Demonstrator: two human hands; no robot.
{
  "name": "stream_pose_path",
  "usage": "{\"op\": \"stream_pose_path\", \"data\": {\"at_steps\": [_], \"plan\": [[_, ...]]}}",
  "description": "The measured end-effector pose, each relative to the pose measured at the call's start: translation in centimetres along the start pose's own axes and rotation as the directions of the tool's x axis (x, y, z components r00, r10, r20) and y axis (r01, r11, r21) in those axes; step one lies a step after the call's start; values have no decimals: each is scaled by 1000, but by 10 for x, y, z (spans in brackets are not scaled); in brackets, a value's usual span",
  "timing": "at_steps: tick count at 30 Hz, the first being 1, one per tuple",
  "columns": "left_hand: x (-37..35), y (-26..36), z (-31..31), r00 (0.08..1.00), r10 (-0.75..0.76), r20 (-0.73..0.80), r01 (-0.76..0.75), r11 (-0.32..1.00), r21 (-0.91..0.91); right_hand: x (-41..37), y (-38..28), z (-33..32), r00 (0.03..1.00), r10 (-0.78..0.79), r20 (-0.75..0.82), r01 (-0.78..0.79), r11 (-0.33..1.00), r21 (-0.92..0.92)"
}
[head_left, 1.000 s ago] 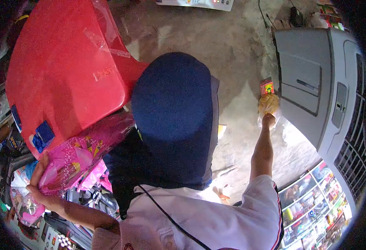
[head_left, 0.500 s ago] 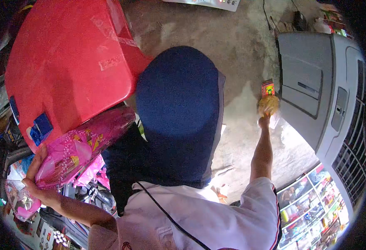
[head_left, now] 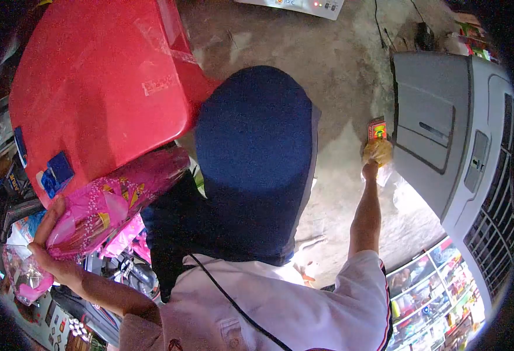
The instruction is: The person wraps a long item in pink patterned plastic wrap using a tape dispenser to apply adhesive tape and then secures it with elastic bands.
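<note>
1. In the head view, the left hand (head_left: 49, 240) lies against the end of a glossy pink patterned package (head_left: 102, 216). Its fingers touch the wrap, but I cannot tell whether they close around it.

2. The package sits tilted beside the red plastic surface (head_left: 99, 70), with a blue packet (head_left: 58, 172) just beyond it. Steady, spread fingers would suit this slick, crinkly wrap better than a hard pinch, which could crease it or let it slide.

3. In the same view, the right hand (head_left: 371, 168) is clamped on a clear plastic bag with yellowish contents (head_left: 377, 152), at the side nearest the wrist, with the arm stretched well out.

4. A small red-and-yellow box (head_left: 377, 127) shows right at the bag's far end; whether the hand bears its weight too is unclear. If so, supporting both from beneath would probably be safer.

5. The grey cabinet (head_left: 426, 134) stands close beside the bag. A level wrist and a little slack at the elbow should help avoid knocking its edge.
</note>
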State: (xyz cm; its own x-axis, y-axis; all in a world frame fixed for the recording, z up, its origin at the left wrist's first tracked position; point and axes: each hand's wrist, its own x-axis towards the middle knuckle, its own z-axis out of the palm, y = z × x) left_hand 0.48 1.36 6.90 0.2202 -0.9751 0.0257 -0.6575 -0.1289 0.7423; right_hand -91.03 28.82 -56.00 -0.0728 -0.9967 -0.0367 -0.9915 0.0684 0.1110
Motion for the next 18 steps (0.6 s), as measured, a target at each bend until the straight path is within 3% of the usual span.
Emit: {"op": "stream_pose_path", "data": {"at_steps": [1, 3, 6, 9, 12, 15, 18], "plan": [[-1, 0, 1, 1000, -22, -11, 22, 999, -33, 3, -9, -12, 982, 169, 88, -178, 978, 112], [-3, 0, 2, 997, -67, -33, 63, 993, -101, 10, -27, -36, 841, 465, 278, -532, 806, 261], [-1, -10, -5, 1000, -18, -7, 17, 997, -73, 23, -50, -81, 779, 620, 99, -627, 774, 90], [-1, -11, -7, 1000, 15, 25, -14, 999, -45, 38, -63, -122, 665, 714, 220, -738, 672, 50], [-1, -19, -20, 998, -38, 45, 38, 999, -10, 27, -54, -112, 611, 758, 228, -790, 600, 126], [0, -7, -6, 999, -43, 1, 43, 998, -50, 50, -81, -155, 446, 887, 120, -895, 444, 41], [-1, -8, -5, 999, -53, -4, 52, 998, -37, 52, -83, -163, 367, 917, 158, -930, 360, 73]]}}
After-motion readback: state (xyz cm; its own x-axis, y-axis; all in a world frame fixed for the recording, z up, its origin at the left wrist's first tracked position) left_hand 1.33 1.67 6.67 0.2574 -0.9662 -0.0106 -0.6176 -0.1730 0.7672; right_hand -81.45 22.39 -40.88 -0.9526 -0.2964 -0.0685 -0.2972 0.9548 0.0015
